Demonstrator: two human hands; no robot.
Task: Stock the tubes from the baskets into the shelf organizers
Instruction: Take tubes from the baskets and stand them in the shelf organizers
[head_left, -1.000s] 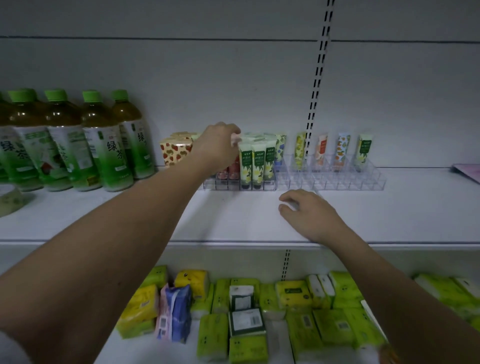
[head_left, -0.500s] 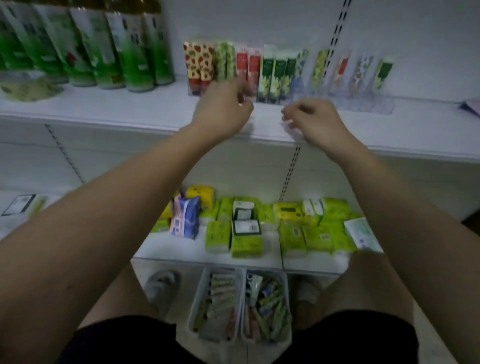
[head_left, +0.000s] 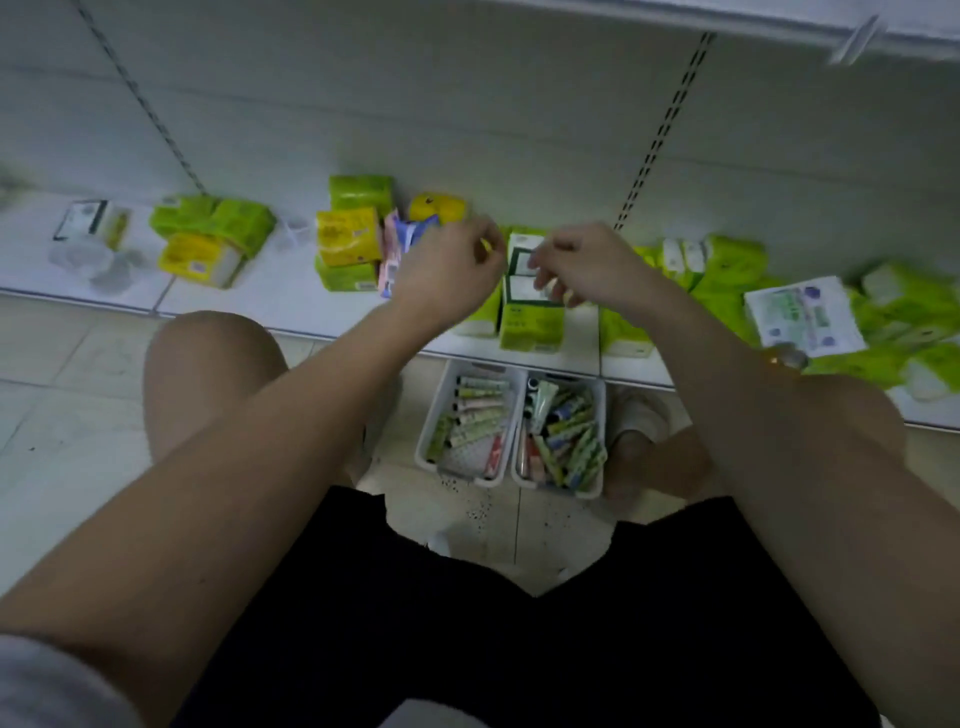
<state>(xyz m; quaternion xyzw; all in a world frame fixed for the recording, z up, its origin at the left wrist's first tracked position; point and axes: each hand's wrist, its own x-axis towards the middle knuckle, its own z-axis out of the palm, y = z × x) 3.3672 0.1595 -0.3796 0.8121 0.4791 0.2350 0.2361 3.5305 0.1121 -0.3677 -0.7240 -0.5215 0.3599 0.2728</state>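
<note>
A: Which step is judged to be in hand?

B: A fetch, it would seem. Both hands are raised in front of the lower shelf (head_left: 249, 306), above the two white baskets (head_left: 470, 475) set on the floor between the person's knees. No tube is seen in either hand.

A: How is the grip of each hand described?

B: The left hand (head_left: 447, 275) is shown from the back with its fingers loosely curled, and nothing is seen held in it. The right hand (head_left: 587, 262) is likewise loosely curled, fingertips pointed down and toward the left hand; nothing can be made out between them, though the picture is blurred there.

A: And where are the tubes to be found?

B: The tubes (head_left: 478, 415) are heaped in both baskets, lying flat and crossed over one another. The left basket is roughly filled with pale green and pink ones; the right basket (head_left: 563, 441) is packed more densely with mixed colours. The shelf organizers are not in view, so how far they have been filled cannot be told.

A: What is called for next?

B: The hands would have to be lowered well down past the shelf edge to the baskets, and a tube singled out from the pile. Since the tubes overlap, one lying on top would best be taken, so that its neighbours are not dragged out. It would then have to be carried upward, out of the present view.
</note>
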